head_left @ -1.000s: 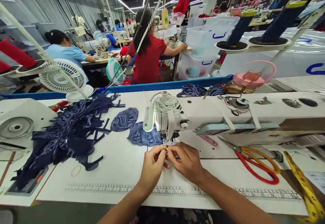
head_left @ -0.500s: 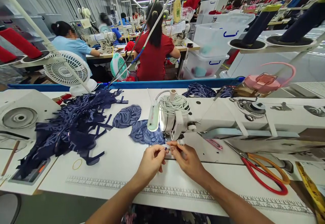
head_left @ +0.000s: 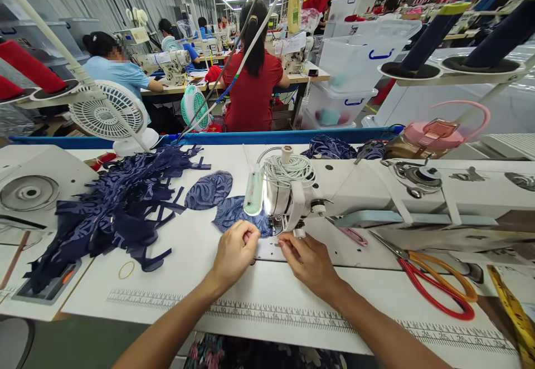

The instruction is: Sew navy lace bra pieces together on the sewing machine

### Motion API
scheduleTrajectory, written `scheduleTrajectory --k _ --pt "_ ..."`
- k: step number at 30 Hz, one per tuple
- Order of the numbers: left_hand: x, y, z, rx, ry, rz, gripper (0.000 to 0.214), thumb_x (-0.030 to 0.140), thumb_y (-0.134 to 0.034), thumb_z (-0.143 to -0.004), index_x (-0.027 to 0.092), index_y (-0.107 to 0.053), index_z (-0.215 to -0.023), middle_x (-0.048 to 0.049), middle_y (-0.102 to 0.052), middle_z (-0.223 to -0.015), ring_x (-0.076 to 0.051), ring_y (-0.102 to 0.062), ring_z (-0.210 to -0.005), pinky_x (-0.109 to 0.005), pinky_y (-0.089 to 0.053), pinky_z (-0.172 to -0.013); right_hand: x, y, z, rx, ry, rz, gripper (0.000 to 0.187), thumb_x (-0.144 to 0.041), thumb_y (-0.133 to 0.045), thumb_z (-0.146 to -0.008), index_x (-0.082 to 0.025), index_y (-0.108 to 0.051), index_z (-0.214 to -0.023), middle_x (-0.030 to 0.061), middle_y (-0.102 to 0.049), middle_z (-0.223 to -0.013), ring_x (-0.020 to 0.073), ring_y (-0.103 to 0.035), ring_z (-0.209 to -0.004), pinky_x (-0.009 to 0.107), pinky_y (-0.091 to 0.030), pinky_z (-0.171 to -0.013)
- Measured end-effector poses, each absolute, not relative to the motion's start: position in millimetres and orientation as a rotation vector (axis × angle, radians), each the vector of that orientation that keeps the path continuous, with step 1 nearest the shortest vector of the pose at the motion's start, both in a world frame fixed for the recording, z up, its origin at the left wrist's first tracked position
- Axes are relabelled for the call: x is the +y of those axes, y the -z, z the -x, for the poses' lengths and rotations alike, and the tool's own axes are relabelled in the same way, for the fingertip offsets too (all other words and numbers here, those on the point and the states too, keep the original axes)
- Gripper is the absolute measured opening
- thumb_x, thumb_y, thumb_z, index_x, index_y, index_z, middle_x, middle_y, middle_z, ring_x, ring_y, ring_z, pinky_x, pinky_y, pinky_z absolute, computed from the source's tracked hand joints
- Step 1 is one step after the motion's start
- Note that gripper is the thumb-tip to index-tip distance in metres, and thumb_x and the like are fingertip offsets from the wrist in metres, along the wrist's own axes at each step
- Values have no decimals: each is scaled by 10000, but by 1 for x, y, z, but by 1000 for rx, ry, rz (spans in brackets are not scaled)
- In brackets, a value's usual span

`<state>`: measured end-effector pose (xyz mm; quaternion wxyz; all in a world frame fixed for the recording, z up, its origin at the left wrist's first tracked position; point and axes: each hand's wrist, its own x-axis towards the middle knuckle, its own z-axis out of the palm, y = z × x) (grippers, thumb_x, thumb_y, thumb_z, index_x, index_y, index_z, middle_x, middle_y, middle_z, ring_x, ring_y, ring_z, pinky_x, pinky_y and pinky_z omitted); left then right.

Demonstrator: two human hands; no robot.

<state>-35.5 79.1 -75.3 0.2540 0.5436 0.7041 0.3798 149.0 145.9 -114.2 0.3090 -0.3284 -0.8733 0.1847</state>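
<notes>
While sewing machine (head_left: 355, 185) overhangs left hand (head_left: 234, 250) and right hand (head_left: 310, 263), scissors (head_left: 398, 256) lie rightward.

What the left hand (head_left: 234, 249) pinches is too small to tell, and its curled fingers hide their own tips. The right hand (head_left: 310, 261) covers the plate just in front of the needle, so it is not clear if this hand holds anything. The lace piece (head_left: 232, 215) lies partly behind the left hand and the sewing machine (head_left: 376, 190), whose arm is cut by the right edge. The yellow measuring tape (head_left: 510, 310) runs out at the lower right corner.
</notes>
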Motion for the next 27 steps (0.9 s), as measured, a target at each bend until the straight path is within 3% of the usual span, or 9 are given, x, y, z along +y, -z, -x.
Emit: scheduleTrajectory --k 4,15,27 --pt "92 74 42 1981 -901 -1750 197 221 -459 -914 191 -576 -758 -33 -606 -849 -198 -522 -878 -328 -389 -808 148 118 -148 -2460 -169 759 302 -181 -406 -960 -202 -636 -1154 65 -650 -829 164 -593 -735 277 -453 -654" --pt "112 104 35 2031 -803 -1751 154 178 -590 -815 196 -583 -662 -21 -616 -819 -221 -533 -891 -351 -370 -774 148 118 -149 -2468 -92 647 348 -70 -409 -886 -162 -660 -1109 38 -615 -723 164 -552 -682 293 -419 -624" --pt "115 105 41 1953 -880 -1653 103 176 -586 -810 213 -667 -759 -24 -659 -891 -234 -534 -983 -333 -437 -826 153 116 -148 -2434 8 712 344 -60 -420 -877 -155 -665 -1100 21 -553 -651 144 -502 -596 260 -398 -550"
